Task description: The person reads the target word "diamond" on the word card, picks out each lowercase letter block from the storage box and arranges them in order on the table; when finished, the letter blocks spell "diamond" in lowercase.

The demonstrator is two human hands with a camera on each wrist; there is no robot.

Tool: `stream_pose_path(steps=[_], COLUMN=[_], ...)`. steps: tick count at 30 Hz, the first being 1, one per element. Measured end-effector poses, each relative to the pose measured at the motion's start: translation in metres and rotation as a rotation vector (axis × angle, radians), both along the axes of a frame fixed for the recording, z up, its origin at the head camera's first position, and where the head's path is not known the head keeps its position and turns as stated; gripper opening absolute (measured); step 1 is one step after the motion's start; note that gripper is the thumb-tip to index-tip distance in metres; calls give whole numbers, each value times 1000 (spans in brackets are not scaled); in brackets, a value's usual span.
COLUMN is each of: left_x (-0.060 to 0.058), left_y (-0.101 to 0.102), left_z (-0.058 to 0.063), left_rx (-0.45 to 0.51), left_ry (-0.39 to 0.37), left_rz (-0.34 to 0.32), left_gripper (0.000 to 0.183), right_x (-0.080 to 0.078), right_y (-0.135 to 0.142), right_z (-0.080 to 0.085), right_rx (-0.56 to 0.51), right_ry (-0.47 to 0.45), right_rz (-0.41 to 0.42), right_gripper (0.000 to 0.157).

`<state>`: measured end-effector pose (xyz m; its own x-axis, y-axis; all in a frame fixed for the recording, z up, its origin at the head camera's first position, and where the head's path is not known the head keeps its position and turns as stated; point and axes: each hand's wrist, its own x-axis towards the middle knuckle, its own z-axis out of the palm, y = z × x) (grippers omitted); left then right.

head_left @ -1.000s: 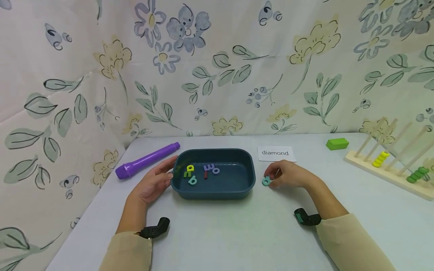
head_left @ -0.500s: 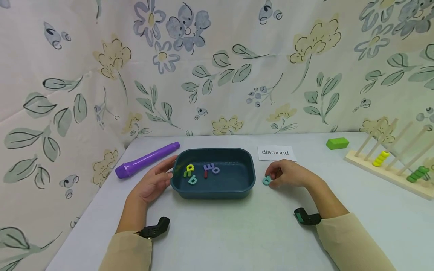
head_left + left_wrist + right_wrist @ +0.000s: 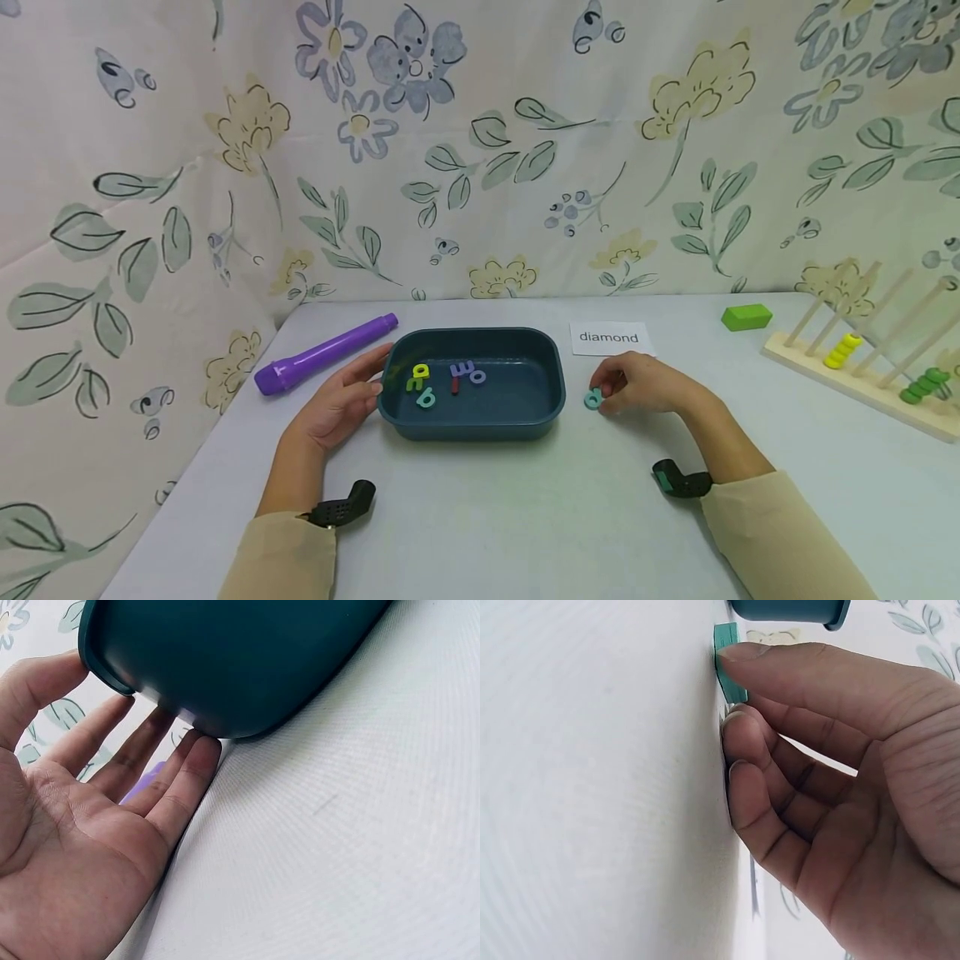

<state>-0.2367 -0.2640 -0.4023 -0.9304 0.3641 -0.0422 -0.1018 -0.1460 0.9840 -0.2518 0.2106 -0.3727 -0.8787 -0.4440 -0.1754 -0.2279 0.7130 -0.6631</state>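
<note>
A dark teal tray (image 3: pixel 517 387) stands on the table, small plastic letters in its left half. My left hand (image 3: pixel 347 400) touches the tray's left end; in the left wrist view its fairly straight fingers (image 3: pixel 196 769) lie against the outer wall and the thumb meets the rim. Right of the tray, my right hand (image 3: pixel 637 385) pinches a teal letter (image 3: pixel 592 400), perhaps a d, low at the tabletop. The right wrist view shows the thumb on the edge of this letter (image 3: pixel 727 679) and the other fingers curled against the table. A card (image 3: pixel 609 339) reading "diamond" lies behind that hand.
Inside the tray are a yellow letter (image 3: pixel 421 371), a green one (image 3: pixel 415 385), a teal one (image 3: pixel 426 398), a red one (image 3: pixel 454 386) and two purple ones (image 3: pixel 462 369). Around it lie a purple tube (image 3: pixel 326 354), a green block (image 3: pixel 746 317) and a wooden bead rack (image 3: pixel 862 383).
The teal letter in my right hand has shifted very slightly to the right and turned a little. My left hand and the tray stay in place.
</note>
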Motion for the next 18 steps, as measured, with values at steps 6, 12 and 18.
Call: stream_pose_path(steps=[6, 12, 18], left_x=[0, -1, -1], left_y=[-1, -1, -1], left_z=[0, 0, 0], left_rx=[0, 1, -6], left_ry=[-1, 6, 4], left_rz=[-2, -1, -6], left_gripper=[66, 66, 67], right_x=[0, 0, 0], right_y=[-1, 2, 10], right_z=[1, 7, 19], right_rx=[9, 8, -9], right_ry=[-4, -3, 34], right_rz=[-2, 12, 13], right_gripper=[28, 31, 34])
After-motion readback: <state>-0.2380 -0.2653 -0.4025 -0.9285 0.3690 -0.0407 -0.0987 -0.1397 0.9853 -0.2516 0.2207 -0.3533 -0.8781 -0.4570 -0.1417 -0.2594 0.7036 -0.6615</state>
